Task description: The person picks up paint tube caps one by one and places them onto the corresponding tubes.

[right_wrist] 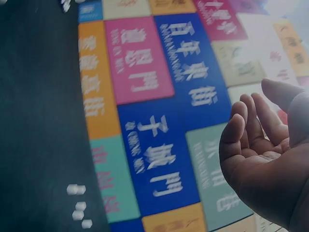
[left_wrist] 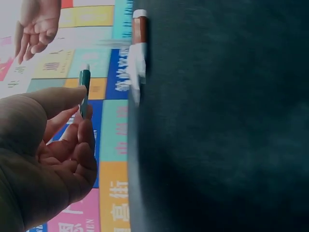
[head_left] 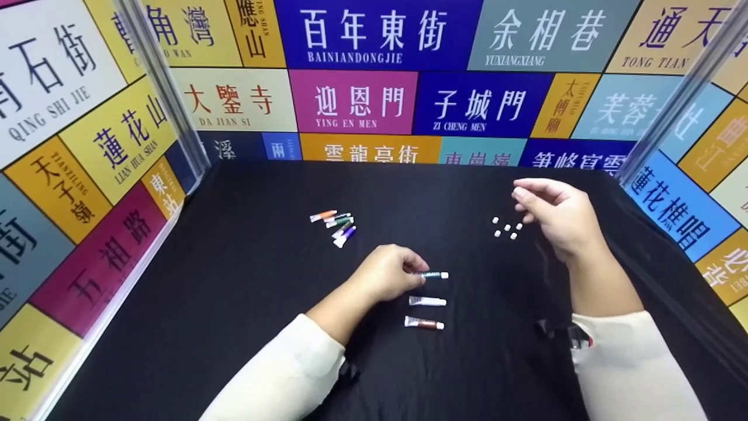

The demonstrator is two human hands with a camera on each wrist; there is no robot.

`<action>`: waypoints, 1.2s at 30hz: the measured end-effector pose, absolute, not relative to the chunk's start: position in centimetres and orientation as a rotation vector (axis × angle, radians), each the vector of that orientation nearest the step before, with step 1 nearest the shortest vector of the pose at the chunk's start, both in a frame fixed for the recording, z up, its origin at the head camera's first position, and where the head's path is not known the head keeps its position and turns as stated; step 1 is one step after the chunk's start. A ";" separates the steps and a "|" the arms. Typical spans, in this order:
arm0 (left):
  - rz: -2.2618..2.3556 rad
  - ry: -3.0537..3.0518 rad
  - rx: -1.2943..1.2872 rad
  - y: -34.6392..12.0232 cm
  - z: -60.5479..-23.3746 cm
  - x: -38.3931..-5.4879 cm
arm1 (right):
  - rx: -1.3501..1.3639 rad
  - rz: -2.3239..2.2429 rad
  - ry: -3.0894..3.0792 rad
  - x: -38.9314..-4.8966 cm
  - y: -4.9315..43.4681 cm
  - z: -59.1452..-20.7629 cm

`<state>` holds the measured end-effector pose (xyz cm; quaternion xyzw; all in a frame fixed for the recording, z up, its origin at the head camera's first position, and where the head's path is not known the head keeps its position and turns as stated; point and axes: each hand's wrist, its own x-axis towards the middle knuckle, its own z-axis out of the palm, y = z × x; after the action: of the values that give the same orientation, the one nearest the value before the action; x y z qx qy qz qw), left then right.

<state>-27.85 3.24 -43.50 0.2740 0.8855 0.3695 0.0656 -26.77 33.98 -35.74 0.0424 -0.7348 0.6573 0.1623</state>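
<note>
My left hand point(head_left: 390, 272) pinches a small dark teal paint tube point(head_left: 434, 274) by its crimped end, between thumb and fingers, its white cap pointing right. In the left wrist view this tube point(left_wrist: 84, 92) stands up from the fingertips. Just below that hand on the cloth lie a white-labelled tube point(head_left: 428, 302) and a brown tube point(head_left: 424, 323), both with white caps on. My right hand point(head_left: 558, 213) is raised at the right with loosely bent fingers. Nothing shows between thumb and fingers of this hand point(right_wrist: 268, 150) in the right wrist view. Several small white caps point(head_left: 507, 227) lie beside it.
A loose cluster of tubes, among them an orange tube point(head_left: 323, 216), a green tube point(head_left: 340, 222) and a purple tube point(head_left: 345, 236), lies left of centre. Black cloth point(head_left: 234, 280) covers the table. Panels with printed signs point(head_left: 374, 35) stand behind and at both sides.
</note>
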 end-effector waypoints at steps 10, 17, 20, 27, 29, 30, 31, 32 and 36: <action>0.979 2.699 0.728 3.9 -44.7 -28.3 | -0.142 2.194 -2.147 -30.1 38.0 -39.4; 0.950 2.696 0.685 4.2 -45.0 -28.4 | -0.291 2.264 -2.194 -31.4 39.7 -41.6; 0.928 2.696 0.674 4.2 -45.2 -28.4 | -0.337 2.289 -2.170 -31.7 40.1 -42.2; 0.891 2.694 0.630 4.2 -45.7 -28.7 | -0.427 2.303 -2.159 -32.5 41.3 -43.9; 0.882 2.690 0.623 4.3 -45.7 -28.7 | -0.443 2.299 -2.172 -32.7 41.6 -44.5; 0.881 2.687 0.619 4.3 -45.7 -28.7 | -0.451 2.296 -2.180 -32.7 41.8 -44.7; 0.880 2.682 0.617 4.3 -45.7 -28.6 | -0.459 2.290 -2.188 -32.7 41.9 -45.0; 0.882 2.678 0.615 4.3 -45.7 -28.6 | -0.465 2.275 -2.209 -32.8 42.0 -45.3; 0.893 2.666 0.605 4.2 -45.6 -28.6 | -0.476 2.168 -2.325 -32.9 42.1 -46.0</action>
<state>-28.61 4.23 -45.58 0.2086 0.9188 0.3079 0.1322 -32.91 42.11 -46.04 -0.1480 -0.7228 0.6741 -0.0363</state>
